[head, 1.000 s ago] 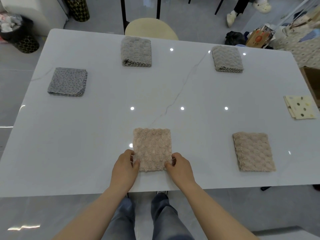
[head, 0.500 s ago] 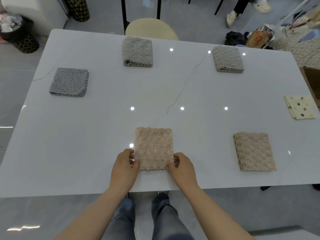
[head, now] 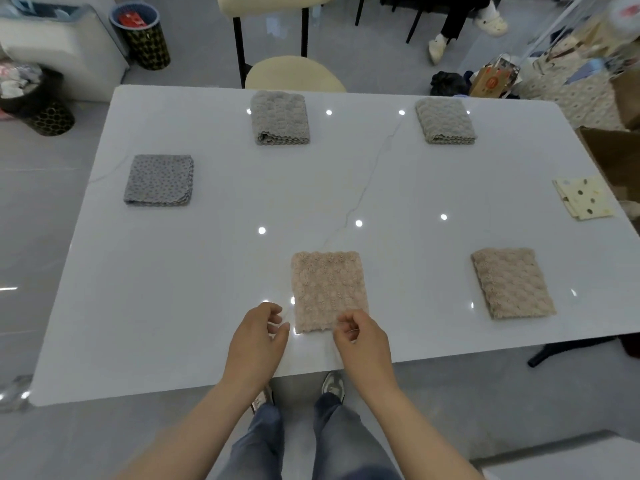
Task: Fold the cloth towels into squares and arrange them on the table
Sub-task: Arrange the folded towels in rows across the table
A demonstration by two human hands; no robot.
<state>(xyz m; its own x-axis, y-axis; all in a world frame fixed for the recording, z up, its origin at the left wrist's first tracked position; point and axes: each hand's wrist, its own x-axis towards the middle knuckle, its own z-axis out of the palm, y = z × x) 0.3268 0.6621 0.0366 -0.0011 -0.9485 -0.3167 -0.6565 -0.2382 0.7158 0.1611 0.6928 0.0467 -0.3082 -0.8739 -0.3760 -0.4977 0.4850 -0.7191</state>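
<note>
Floor bin (head: 149, 46) holds something red — left hand (head: 258, 339), right hand (head: 364, 342): grips loose, empty.

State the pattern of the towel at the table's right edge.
Towel: cream with scattered dots; head view.

Two beige towels (head: 329, 289), two grey plush towels (head: 280, 117), one grey dotted towel (head: 158, 180), one cream towel (head: 583, 197), apparently spotted.

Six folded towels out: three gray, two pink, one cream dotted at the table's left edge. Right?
Not quite. The head view shows the cream towel at the right edge of the table, not the left. The count and colours hold.
</note>
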